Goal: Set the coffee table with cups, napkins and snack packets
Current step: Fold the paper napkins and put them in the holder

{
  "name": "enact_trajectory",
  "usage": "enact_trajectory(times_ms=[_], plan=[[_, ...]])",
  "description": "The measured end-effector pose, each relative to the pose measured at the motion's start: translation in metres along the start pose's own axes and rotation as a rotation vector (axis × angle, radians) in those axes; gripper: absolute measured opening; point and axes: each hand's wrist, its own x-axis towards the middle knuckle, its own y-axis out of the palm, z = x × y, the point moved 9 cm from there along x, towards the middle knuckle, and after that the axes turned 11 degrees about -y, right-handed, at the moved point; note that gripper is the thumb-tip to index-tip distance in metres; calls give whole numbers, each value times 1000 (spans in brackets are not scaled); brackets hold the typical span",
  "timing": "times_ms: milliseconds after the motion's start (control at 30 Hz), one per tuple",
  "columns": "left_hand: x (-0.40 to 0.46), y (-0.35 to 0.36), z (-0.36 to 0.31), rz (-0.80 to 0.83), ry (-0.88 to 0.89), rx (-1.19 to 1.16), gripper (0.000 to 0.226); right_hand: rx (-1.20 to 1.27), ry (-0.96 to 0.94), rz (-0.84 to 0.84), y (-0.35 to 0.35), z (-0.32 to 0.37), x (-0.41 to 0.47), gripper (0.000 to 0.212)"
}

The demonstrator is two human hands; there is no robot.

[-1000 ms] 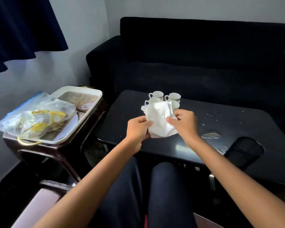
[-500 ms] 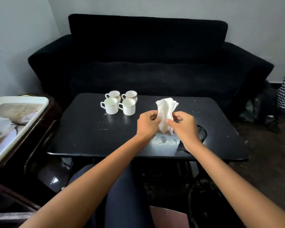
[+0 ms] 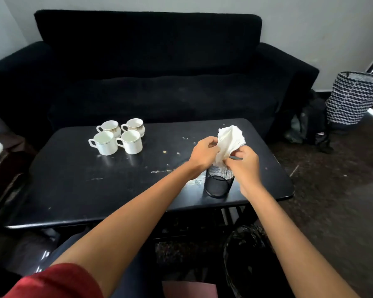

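Hiding mesh cup (image 3: 217, 186) rim: hands, napkin (image 3: 229, 140)

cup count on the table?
4, in a tight square at the far left of the table: two patterned cups at the back, two plain white cups in front. None seems hidden.

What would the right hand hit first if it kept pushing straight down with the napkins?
Probably the mesh holder: the right hand grips the napkins just above its rim, their lower end already at its mouth. Depth is hard to judge here.
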Motion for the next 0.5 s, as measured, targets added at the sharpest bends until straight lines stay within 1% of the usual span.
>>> enact_trajectory(times_ms=[67,133,200,300,367,400,433,500], plan=[[7,13,1,20,-11,29,25,-4,6,-16,-5,-6,2,30],[10,23,5,46,-25,51,19,-23,16,-18,-6,-11,2,28],[14,31,10,51,-49,89,18,-100,33,-15,-7,-17,1,25],[18,34,23,-23,-82,236,24,-288,73,11,-10,-26,-2,23],[17,34,30,-62,-110,355,30,-396,103,48,-12,-33,-3,28],[16,33,32,-79,-120,397,28,-442,117,63,-13,-36,-4,31],[15,32,34,-97,-128,421,26,-482,127,77,-14,-37,-4,34],[13,29,35,-125,-133,425,27,-530,138,110,-12,-37,-6,39]])
